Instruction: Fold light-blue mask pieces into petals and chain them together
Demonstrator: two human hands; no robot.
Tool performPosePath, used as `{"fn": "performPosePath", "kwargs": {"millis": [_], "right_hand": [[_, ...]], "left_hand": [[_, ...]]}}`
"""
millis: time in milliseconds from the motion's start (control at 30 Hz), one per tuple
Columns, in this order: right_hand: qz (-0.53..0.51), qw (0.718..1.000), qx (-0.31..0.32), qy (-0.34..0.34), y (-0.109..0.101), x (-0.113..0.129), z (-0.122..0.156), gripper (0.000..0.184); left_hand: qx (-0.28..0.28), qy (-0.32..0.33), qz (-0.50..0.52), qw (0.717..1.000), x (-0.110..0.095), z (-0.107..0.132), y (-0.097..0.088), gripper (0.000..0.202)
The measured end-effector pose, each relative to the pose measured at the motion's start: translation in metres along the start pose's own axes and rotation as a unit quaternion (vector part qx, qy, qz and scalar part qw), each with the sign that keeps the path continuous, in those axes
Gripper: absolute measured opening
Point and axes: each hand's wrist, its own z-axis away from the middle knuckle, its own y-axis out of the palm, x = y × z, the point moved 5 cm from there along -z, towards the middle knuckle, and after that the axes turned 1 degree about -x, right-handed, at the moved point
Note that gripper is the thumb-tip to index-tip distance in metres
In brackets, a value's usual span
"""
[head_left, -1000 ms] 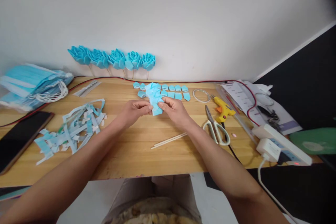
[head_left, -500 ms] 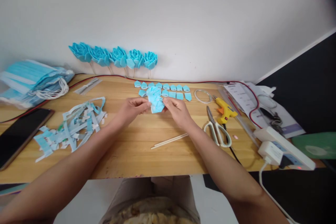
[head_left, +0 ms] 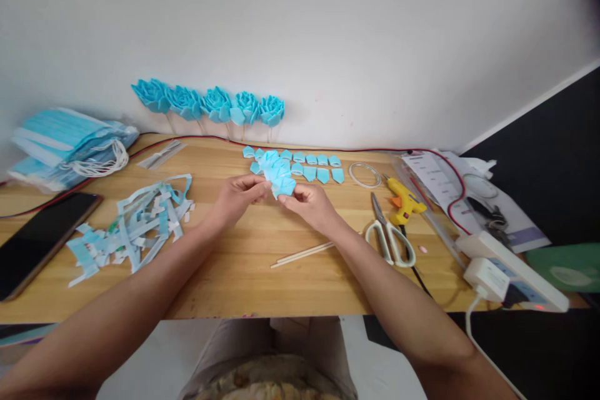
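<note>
Both hands meet over the middle of the wooden table (head_left: 244,275). My left hand (head_left: 237,197) and my right hand (head_left: 307,203) pinch a small cluster of folded light-blue petals (head_left: 279,176) between thumbs and fingertips, just above the tabletop. Right behind the cluster, several loose folded blue petals (head_left: 314,165) lie in two short rows. Two thin wooden sticks (head_left: 302,254) lie near my right forearm.
Several finished blue fabric roses (head_left: 210,105) lean on the wall. Blue strip scraps (head_left: 134,222), a phone (head_left: 40,240) and stacked face masks (head_left: 70,147) sit left. Scissors (head_left: 389,234), a yellow glue gun (head_left: 404,200), a tape ring (head_left: 364,174), papers and a power strip (head_left: 510,265) sit right.
The blue petal cluster has turned in my fingers; my right hand has shifted slightly down and left under it. The view has drifted a little.
</note>
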Motion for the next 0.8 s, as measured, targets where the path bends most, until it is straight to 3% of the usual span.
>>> {"fn": "performPosePath", "kwargs": {"millis": [133, 267, 400, 600, 800], "right_hand": [[-0.003, 1.000, 0.027, 0.013, -0.002, -0.001, 0.000, 0.032], [-0.093, 0.992, 0.079, 0.020, -0.005, 0.002, -0.001, 0.028], [-0.106, 0.994, 0.031, 0.017, -0.010, 0.000, -0.003, 0.035], [-0.061, 0.998, -0.004, -0.003, -0.007, -0.006, -0.003, 0.030], [-0.010, 0.999, -0.031, -0.040, -0.013, 0.002, -0.002, 0.033]], "left_hand": [[-0.004, 0.003, 0.000, 1.000, 0.000, -0.001, -0.002, 0.026], [-0.020, 0.012, -0.025, 0.999, -0.003, -0.001, -0.005, 0.026], [0.006, 0.022, -0.055, 0.998, -0.005, 0.002, 0.001, 0.024], [0.032, 0.048, -0.076, 0.995, -0.006, 0.005, 0.007, 0.025], [0.046, 0.003, -0.074, 0.996, -0.002, 0.000, 0.004, 0.039]]}}
